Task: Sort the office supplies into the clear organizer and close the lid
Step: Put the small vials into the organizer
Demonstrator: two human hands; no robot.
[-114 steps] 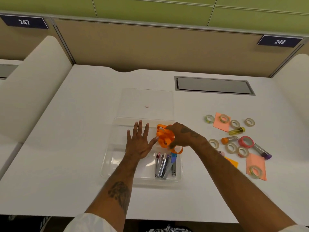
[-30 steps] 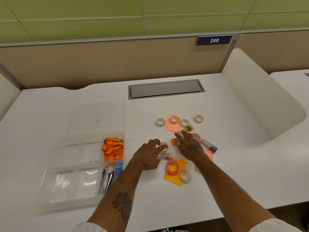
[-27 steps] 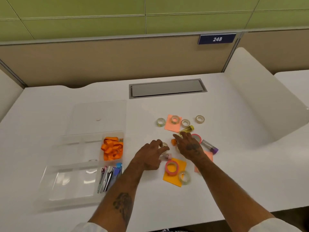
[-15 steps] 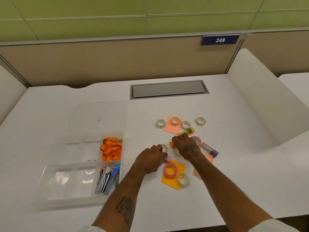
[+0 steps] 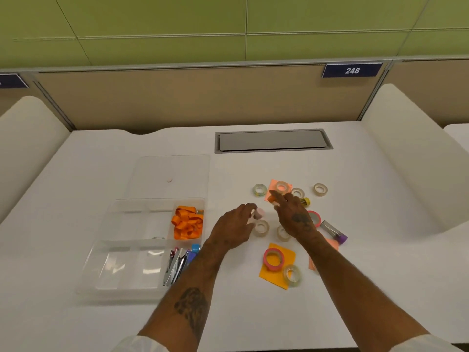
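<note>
1. Left hand (image 5: 234, 224) pinches pink-capped tube (image 5: 258, 214), right of clear organizer (image 5: 106, 250).
2. Right hand (image 5: 291, 214) fingertips grip orange-capped tube (image 5: 271, 198) among loose tape rolls (image 5: 320, 189).
3. Lid (image 5: 175, 174) lies open, flat on desk (image 5: 101, 161) behind organizer.

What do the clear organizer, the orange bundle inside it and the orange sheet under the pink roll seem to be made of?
Clear organizer: hard glossy plastic, apparently; the desk shows through and its floor glints. Orange bundle: soft matte ribbon or fabric strap, folded in loops. Orange sheet: probably paper, thin, flat and matte.
</note>
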